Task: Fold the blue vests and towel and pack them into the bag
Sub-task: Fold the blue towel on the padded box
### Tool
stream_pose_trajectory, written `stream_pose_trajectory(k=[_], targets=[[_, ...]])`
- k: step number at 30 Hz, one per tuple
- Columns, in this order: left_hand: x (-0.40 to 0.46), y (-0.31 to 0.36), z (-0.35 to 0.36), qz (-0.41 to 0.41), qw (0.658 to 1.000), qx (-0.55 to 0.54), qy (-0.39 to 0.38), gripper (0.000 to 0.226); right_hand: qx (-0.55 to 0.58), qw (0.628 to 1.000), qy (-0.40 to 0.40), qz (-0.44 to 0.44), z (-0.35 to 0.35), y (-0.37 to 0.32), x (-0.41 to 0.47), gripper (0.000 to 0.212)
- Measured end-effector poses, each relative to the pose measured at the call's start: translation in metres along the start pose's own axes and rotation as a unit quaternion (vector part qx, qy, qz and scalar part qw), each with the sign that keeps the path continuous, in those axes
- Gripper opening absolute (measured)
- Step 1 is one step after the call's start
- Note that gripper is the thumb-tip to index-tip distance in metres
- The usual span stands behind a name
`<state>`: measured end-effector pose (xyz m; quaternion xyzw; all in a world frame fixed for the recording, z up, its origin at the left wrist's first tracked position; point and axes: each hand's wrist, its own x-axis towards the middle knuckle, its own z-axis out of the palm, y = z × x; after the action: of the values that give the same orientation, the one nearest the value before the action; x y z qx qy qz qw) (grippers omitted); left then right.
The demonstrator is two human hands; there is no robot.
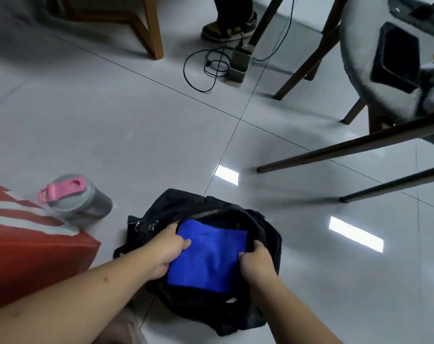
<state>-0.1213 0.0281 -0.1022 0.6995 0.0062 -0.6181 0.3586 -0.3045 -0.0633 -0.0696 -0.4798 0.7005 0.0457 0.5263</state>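
A black bag (176, 204) lies on the tiled floor with its mouth wide apart. A folded blue cloth (208, 256) sits flat in the bag's mouth; I cannot tell whether it is a vest or the towel. My left hand (167, 252) grips the cloth's left edge, thumb on top. My right hand (257, 260) holds the cloth's right edge by the bag's rim, fingers curled down and partly hidden inside the bag.
A grey bottle with a pink lid (74, 197) stands left of the bag, beside a red and white bag (24, 244). Dark chair legs (347, 147) reach in from the right. A power box with cables (239, 63) and a person's shoes (228, 28) are further off.
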Motion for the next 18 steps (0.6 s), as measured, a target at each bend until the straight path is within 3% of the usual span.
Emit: stream_pose_trajectory(k=[3, 5, 7, 10, 12, 14, 18], targets=[[0.014, 0.0, 0.003, 0.038, 0.999, -0.023, 0.021, 0.029, -0.064, 0.993, 0.089, -0.041, -0.002, -0.013, 0.001, 0.04], [0.02, -0.001, 0.007, 0.05, 0.997, 0.025, 0.047, 0.025, -0.11, 0.987, 0.106, -0.038, 0.0, -0.016, 0.007, 0.027], [0.026, -0.001, 0.01, 0.067, 0.984, 0.133, 0.098, 0.035, -0.169, 0.98, 0.104, -0.022, 0.0, -0.016, 0.013, 0.021], [0.026, 0.007, 0.013, 0.095, 0.938, 0.293, 0.157, 0.053, -0.263, 0.961, 0.089, -0.01, -0.003, -0.01, 0.018, 0.036], [0.025, 0.007, 0.012, 0.121, 0.924, 0.319, 0.176, 0.044, -0.311, 0.948, 0.071, -0.017, -0.003, -0.005, 0.019, 0.04], [0.027, 0.002, 0.009, 0.16, 0.907, 0.343, 0.184, 0.016, -0.363, 0.93, 0.042, -0.03, -0.003, 0.0, 0.02, 0.037], [0.027, -0.008, 0.004, 0.208, 0.881, 0.395, 0.157, 0.019, -0.425, 0.901, 0.039, -0.081, -0.007, 0.002, 0.018, 0.032]])
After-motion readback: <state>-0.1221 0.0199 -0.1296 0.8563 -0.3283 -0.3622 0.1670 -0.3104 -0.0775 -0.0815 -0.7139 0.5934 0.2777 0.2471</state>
